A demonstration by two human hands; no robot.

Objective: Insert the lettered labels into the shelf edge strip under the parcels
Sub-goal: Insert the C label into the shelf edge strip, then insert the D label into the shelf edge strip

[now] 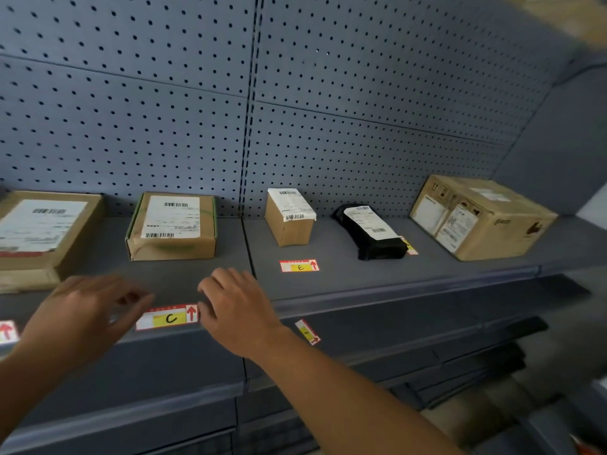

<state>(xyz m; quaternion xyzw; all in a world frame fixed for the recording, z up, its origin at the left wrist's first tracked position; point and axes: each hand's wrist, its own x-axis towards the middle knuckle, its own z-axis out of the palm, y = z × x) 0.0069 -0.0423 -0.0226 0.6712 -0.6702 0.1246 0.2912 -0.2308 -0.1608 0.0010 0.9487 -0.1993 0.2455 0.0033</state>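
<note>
Evidently, the C label (168, 317) lay lengthwise along the shelf edge strip (361, 307) at lower left of frame, between both hands: left hand (83, 315) blurred, grip indeterminate; right hand (236, 307) nearer, fingers relaxed at its end.

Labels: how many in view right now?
5. C label at the shelf edge between both hands; E label lying on the shelf; F label tilted on the lower strip; one at far left; one partly under the black parcel. More may be hidden.
</note>
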